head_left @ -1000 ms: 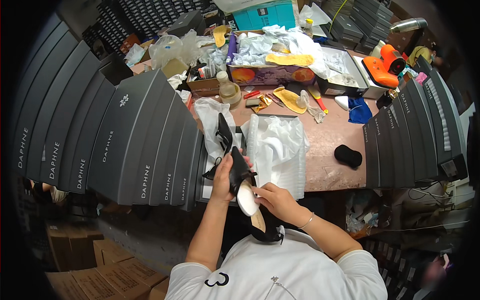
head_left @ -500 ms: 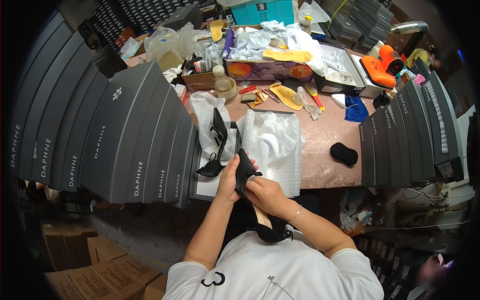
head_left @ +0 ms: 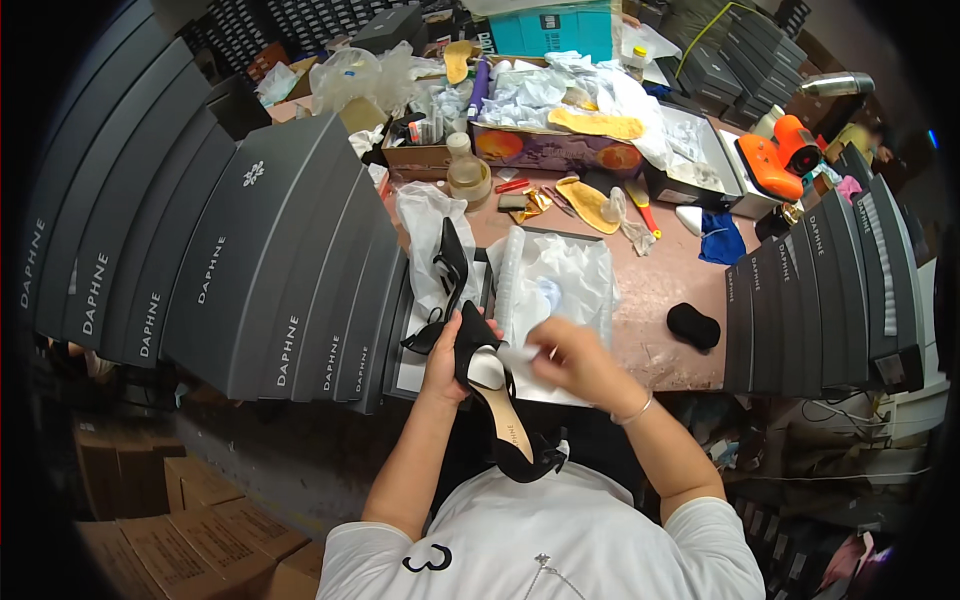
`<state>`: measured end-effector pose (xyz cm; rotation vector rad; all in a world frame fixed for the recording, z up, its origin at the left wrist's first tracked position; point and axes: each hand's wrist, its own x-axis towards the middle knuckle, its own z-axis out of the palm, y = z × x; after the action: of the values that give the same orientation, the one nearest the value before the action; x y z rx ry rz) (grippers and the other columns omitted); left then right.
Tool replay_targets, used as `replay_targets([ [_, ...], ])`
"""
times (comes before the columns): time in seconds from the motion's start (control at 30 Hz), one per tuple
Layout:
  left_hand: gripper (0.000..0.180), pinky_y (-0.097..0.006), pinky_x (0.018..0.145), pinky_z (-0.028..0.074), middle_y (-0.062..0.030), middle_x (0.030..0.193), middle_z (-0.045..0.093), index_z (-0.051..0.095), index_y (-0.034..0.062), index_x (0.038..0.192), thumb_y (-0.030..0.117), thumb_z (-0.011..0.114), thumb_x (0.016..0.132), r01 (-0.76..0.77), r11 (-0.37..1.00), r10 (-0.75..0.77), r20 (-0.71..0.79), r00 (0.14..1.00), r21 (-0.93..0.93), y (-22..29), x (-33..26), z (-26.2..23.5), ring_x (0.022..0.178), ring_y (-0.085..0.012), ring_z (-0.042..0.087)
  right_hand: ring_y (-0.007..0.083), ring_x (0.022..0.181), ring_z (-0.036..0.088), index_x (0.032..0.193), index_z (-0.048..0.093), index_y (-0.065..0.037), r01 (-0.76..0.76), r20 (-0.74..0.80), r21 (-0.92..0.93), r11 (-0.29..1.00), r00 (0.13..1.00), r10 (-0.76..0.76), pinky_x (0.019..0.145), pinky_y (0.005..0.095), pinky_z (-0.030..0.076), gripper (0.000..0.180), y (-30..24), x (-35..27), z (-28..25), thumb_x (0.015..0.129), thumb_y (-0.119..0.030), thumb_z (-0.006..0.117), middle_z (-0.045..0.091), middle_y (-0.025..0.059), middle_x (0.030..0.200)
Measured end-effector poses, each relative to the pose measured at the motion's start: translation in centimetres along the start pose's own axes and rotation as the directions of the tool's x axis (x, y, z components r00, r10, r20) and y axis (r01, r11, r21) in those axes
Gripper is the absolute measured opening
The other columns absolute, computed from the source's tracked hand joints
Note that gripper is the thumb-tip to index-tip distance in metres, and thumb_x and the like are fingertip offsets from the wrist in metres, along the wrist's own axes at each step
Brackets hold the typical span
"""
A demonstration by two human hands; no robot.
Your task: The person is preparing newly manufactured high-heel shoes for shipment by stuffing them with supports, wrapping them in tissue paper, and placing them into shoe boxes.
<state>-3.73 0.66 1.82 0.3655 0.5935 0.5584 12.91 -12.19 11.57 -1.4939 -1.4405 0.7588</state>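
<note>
Low in the centre of the frame, the left hand (head_left: pixel 447 355) is wrapping closed around the toe end of a black shoe (head_left: pixel 497 400), which is lying sole-side in, its pale insole facing up and its heel pointing down toward the person's white shirt (head_left: pixel 545 540). The right hand (head_left: pixel 572 358) is sitting just right of the shoe, fingers pinched shut on a small white wad (head_left: pixel 520 353) that is touching the insole near the toe.

Just above the left hand, a second black shoe (head_left: pixel 447 285) is standing on its toe inside an open box (head_left: pixel 420 365) lined with white paper — close to the held shoe, though whether they are touching cannot be told. A sheet of clear wrap (head_left: pixel 560 280) is lying right behind the right hand on the pink table (head_left: pixel 665 290).

Stacks of grey boxes are crowding both sides: a big fan of them on the left (head_left: pixel 210 260), a smaller row on the right (head_left: pixel 820 310). A black pad (head_left: pixel 693 325) is resting near the table's right edge (well apart from the hands). Farther up, tan insoles (head_left: pixel 590 205), a blue cloth (head_left: pixel 720 245) and an orange tool (head_left: pixel 775 155) are cluttering the far side.
</note>
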Motion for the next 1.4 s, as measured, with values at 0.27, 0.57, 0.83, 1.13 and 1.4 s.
replay_targets([
  [0.27,0.036,-0.031,0.089,0.048,-0.0075,0.107,0.063,0.056,0.0042,0.116,0.035,0.045,0.100,-0.067,0.996,0.068,-0.021,0.997,0.062,-2.3,-2.5,2.1,0.099,-0.0172,0.061,0.0321,0.103,0.052,0.117,0.055,-0.005,0.174,-0.188,-0.489,0.854,0.936,-0.298,0.084,0.0426,0.043,0.052,1.6,1.3,7.0,0.068,-0.004,0.070,0.053,0.0141,0.112],
  [0.57,0.045,-0.041,0.090,0.050,-0.0159,0.105,0.063,0.047,0.0022,0.125,0.040,0.042,0.100,0.115,0.993,-0.117,0.079,0.990,0.033,-1.7,-2.7,1.4,0.101,-0.0289,0.062,0.0255,0.063,0.055,0.087,0.055,-0.008,0.254,-0.055,-0.417,0.873,0.951,-0.303,0.057,0.0367,0.045,0.022,1.2,-3.1,7.4,0.072,-0.007,0.072,0.055,0.0073,0.079],
  [0.83,0.053,-0.039,0.100,0.045,-0.0161,0.128,0.053,0.036,0.0030,0.138,0.041,0.037,0.101,0.006,0.974,-0.039,0.144,0.989,0.225,-3.0,-5.3,1.2,0.117,-0.0256,0.054,0.0253,0.067,0.055,0.083,0.056,-0.007,0.247,-0.079,-0.542,0.803,0.936,-0.342,0.058,0.0361,0.046,0.021,1.6,-4.4,6.4,0.070,-0.003,0.071,0.054,0.0057,0.078],
  [1.13,0.098,-0.033,0.103,0.038,-0.0103,0.131,0.044,0.012,0.0059,0.149,-0.007,0.070,0.070,-0.115,0.786,-0.003,0.190,0.982,0.608,-1.7,-8.6,0.9,0.120,-0.0183,0.046,0.0325,0.081,0.063,0.096,0.062,-0.001,-0.061,-0.126,-0.144,0.988,0.991,0.043,0.067,0.0381,0.051,0.019,5.3,1.5,-1.8,0.078,-0.005,0.065,0.063,0.0148,0.086],
  [1.4,0.097,-0.031,0.099,0.041,-0.0093,0.132,0.044,0.011,0.0051,0.149,-0.010,0.068,0.073,-0.178,0.823,0.105,0.163,0.981,0.540,-4.5,-6.7,0.2,0.117,-0.0172,0.047,0.0400,0.083,0.062,0.098,0.052,-0.004,-0.195,-0.096,-0.697,0.690,0.979,0.179,0.072,0.0471,0.051,0.022,17.1,6.1,0.6,0.077,-0.002,0.055,0.062,0.0212,0.096],
])
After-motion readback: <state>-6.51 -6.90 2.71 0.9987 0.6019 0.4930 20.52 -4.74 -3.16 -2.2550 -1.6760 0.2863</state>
